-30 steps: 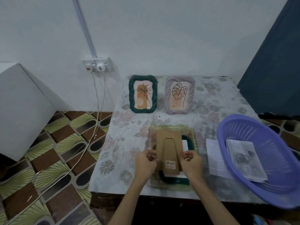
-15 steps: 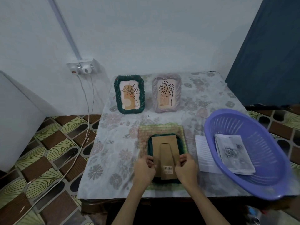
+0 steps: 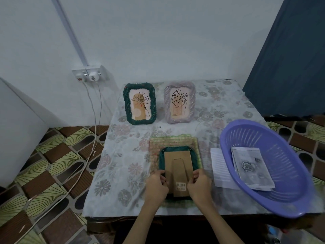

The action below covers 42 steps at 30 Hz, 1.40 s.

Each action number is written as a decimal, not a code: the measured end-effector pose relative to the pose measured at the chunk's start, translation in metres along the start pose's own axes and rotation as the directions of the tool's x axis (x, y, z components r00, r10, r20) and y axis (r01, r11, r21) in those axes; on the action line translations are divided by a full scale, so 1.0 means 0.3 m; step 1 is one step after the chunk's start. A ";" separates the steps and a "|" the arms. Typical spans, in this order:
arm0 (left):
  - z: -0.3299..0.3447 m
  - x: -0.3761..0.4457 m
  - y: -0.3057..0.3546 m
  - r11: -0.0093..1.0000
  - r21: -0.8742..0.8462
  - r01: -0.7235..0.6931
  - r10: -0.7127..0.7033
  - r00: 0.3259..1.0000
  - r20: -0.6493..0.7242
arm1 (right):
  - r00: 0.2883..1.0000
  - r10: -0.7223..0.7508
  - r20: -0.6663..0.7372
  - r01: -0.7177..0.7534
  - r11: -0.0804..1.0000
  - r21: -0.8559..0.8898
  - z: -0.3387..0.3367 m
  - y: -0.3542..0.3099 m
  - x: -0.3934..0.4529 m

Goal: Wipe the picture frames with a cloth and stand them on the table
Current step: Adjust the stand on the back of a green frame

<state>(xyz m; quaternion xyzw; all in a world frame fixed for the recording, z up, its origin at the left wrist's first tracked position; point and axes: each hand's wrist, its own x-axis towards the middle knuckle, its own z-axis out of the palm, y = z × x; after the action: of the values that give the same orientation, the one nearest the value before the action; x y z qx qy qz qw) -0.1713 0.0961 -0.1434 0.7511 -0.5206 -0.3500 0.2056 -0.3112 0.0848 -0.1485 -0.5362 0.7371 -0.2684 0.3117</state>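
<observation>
- The left hand (image 3: pixel 156 186) and the right hand (image 3: pixel 199 184) are at the near edge of the counter (image 3: pixel 123 155), one on each side of a dark green frame (image 3: pixel 177 170).
- The fingers of the left hand are curled and pinch the left edge of this frame; the fingers of the right hand are curled and pinch its right edge.
- The dark green frame lies face down, so its brown cardboard back (image 3: pixel 177 162) with the folded stand and a small barcode sticker (image 3: pixel 180 185) looks up.
- The frame rests on a green cloth (image 3: pixel 173 140), which is spread flat near the middle of the near edge.
- Just to the right of the cloth lies a white lined paper (image 3: pixel 219 166), partly under a purple plastic basket (image 3: pixel 284 173).
- The basket takes the near right corner of the counter and holds a printed sheet with a rose picture (image 3: pixel 251 168).
- At the far edge, near the wall, two frames stand upright side by side: a green woven frame (image 3: pixel 139 103) with a flower drawing on the left, and a pale lilac frame (image 3: pixel 179 102) with a leaf drawing on the right.
- Left of the counter, on the wall, is a white socket (image 3: pixel 88 74) with cables (image 3: pixel 95 120) hanging down to the patterned floor (image 3: pixel 44 164).
</observation>
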 end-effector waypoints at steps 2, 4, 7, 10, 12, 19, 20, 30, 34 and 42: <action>-0.001 -0.004 0.004 0.998 0.053 -0.043 0.042 0.999 0.028 | 0.999 -0.039 -0.007 0.038 0.999 -0.033 0.000 0.001 -0.010; -0.005 -0.012 0.010 0.981 0.175 -0.081 0.072 0.996 0.057 | 0.997 -0.077 0.003 0.077 0.993 -0.088 0.002 0.002 -0.016; -0.026 -0.030 0.017 0.891 0.429 -0.150 0.149 0.988 0.036 | 0.994 -0.108 0.023 0.110 0.985 -0.136 0.002 0.005 -0.014; -0.044 -0.039 0.014 0.848 0.493 -0.194 0.171 0.981 0.092 | 0.992 -0.121 0.048 0.127 0.977 -0.173 0.001 0.012 -0.006; -0.052 -0.041 0.015 0.803 0.556 -0.217 0.183 0.976 0.117 | 0.989 -0.137 0.055 0.145 0.976 -0.165 0.002 0.014 -0.005; -0.057 -0.040 0.029 0.648 0.707 -0.284 0.199 0.959 0.202 | 0.983 -0.162 0.084 0.175 0.970 -0.168 -0.015 0.011 -0.004; -0.062 -0.040 0.033 0.629 0.720 -0.295 0.199 0.956 0.217 | 0.980 -0.170 0.107 0.187 0.965 -0.184 -0.019 0.008 -0.002; -0.089 -0.019 0.109 0.536 0.783 -0.316 0.128 0.947 0.295 | 0.792 -0.120 0.599 0.341 0.901 -0.270 -0.220 0.022 0.079; -0.059 -0.035 0.147 0.425 0.844 -0.327 0.137 0.945 0.297 | 0.769 -0.222 0.600 0.529 0.747 -0.402 -0.195 0.036 0.053; -0.050 -0.041 0.128 0.453 0.835 -0.313 0.198 0.948 0.248 | 0.833 -0.416 0.364 0.522 0.810 -0.268 -0.111 0.116 -0.020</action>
<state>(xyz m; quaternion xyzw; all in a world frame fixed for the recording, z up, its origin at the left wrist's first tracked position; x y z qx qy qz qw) -0.1873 0.0922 -0.1037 0.6435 -0.7427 -0.0491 -0.1785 -0.3564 0.1024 -0.1509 -0.7835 0.5624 -0.1185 0.2360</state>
